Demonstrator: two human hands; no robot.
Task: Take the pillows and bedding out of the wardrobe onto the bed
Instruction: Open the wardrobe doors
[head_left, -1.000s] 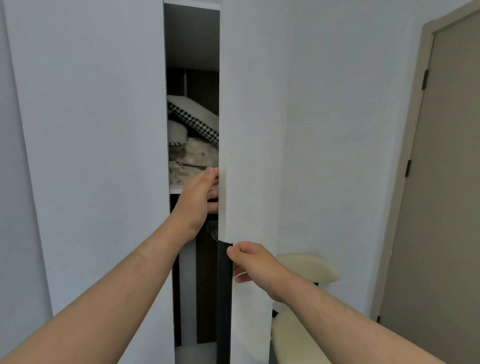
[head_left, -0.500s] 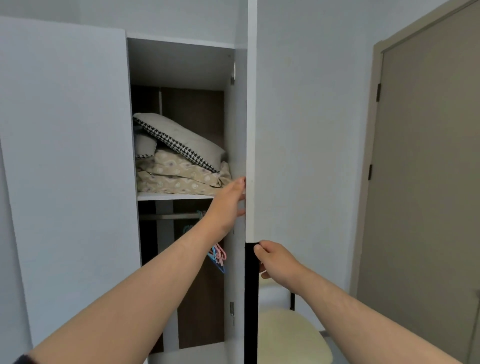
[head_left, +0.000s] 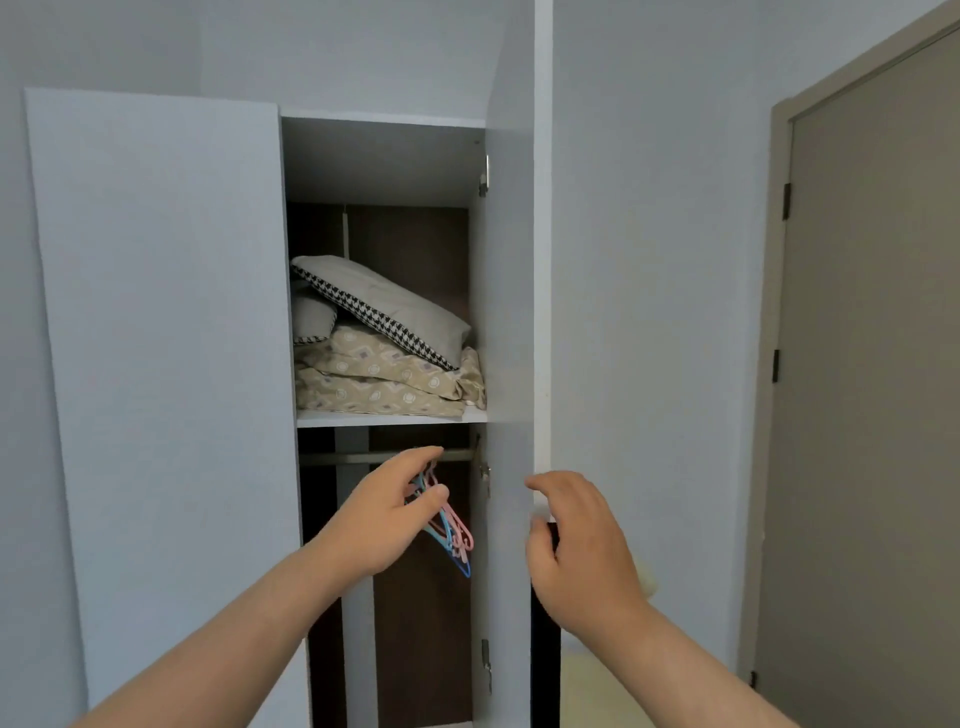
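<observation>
The wardrobe stands open on its right half, its right door (head_left: 511, 312) swung out edge-on. On the upper shelf (head_left: 389, 417) lies folded beige patterned bedding (head_left: 374, 379). A grey pillow with houndstooth edging (head_left: 384, 306) rests tilted on top, and a smaller pillow (head_left: 311, 322) sits behind it at the left. My left hand (head_left: 384, 514) hovers below the shelf, fingers apart, holding nothing. My right hand (head_left: 576, 535) is beside the door's edge, fingers spread, off the door.
The left wardrobe door (head_left: 161, 364) is shut. Pink and blue hangers (head_left: 454, 535) hang from a rail (head_left: 384, 457) under the shelf. A beige room door (head_left: 872, 389) is at the right. A cream chair (head_left: 602, 686) sits low behind the open door.
The right wardrobe door has swung fully open. Both hands have let go of its edge and dropped lower; the shelf's contents are now fully in sight.
</observation>
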